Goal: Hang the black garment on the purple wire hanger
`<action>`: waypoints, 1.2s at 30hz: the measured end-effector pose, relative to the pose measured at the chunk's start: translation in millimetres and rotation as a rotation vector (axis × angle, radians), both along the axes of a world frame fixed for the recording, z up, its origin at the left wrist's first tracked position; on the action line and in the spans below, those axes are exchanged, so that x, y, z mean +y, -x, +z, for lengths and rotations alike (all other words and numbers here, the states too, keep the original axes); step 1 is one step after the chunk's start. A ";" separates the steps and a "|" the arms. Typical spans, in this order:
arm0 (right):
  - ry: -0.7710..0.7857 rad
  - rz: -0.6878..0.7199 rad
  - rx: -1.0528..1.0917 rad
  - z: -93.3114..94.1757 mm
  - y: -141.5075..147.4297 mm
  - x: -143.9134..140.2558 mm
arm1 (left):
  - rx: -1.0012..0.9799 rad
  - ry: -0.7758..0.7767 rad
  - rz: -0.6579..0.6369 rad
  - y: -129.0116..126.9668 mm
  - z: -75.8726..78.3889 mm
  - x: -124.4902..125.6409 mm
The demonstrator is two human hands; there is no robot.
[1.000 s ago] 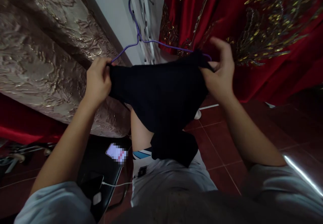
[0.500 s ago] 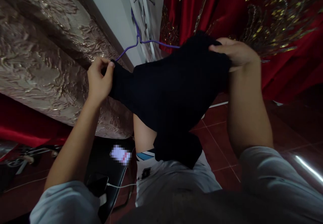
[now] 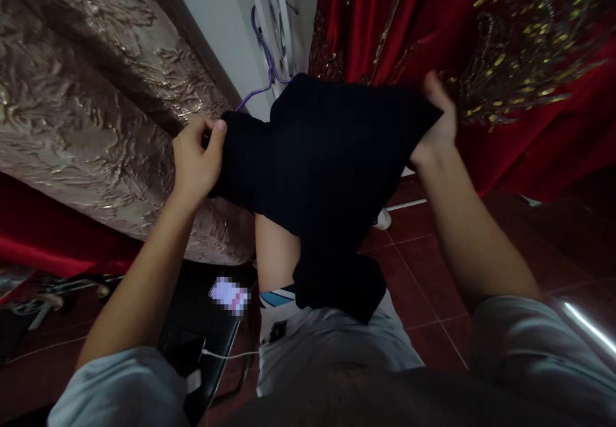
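Your left hand (image 3: 195, 164) pinches the black garment (image 3: 327, 164) at the purple hanger (image 3: 262, 70); right hand (image 3: 437, 125) grips its far-right edge. Keep the fabric taut and level.

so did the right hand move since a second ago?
Yes. The right hand went up and rightward against the red gold-trimmed cloth, pulling the black garment higher over the purple hanger.

Dim indoor light — edges bend wide-angle, glare streaks bottom right, the foreground lies soft.

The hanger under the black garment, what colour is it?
Purple; the hanger shows in the head view, above the black garment.
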State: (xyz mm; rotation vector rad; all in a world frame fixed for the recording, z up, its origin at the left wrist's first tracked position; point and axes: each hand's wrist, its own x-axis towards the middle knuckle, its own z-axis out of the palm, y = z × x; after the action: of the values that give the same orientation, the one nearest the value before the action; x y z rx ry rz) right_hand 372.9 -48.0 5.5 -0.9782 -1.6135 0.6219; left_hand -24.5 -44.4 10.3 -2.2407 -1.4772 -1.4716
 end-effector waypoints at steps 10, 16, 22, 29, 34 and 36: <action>0.301 0.254 0.435 42.2 50.2 -13.9 | -0.086 -0.047 -0.140 5.1 -3.4 33.4; 0.463 0.959 -0.108 -6.0 53.9 -38.4 | -0.049 0.006 -0.240 10.7 -14.1 9.2; -0.102 0.301 -0.442 -76.3 108.2 -19.0 | -0.180 0.047 -0.715 -45.7 -4.2 -45.0; -0.675 -0.063 -0.374 -110.3 125.4 -20.6 | -0.385 0.206 -1.017 -88.9 -2.1 -65.8; -0.720 0.061 -0.523 -104.1 102.1 -19.6 | -0.509 0.402 -1.066 -90.8 -20.3 -59.4; -0.719 0.091 -0.551 -102.5 89.6 -19.1 | -0.655 0.522 -0.968 -89.7 -29.3 -55.7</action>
State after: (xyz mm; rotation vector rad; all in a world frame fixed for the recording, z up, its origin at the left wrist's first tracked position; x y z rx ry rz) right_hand 283.3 -67.0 -96.9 -0.5479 -2.1488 -0.2149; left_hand 65.2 -100.1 -19.0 -3.2692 -0.9096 -2.4958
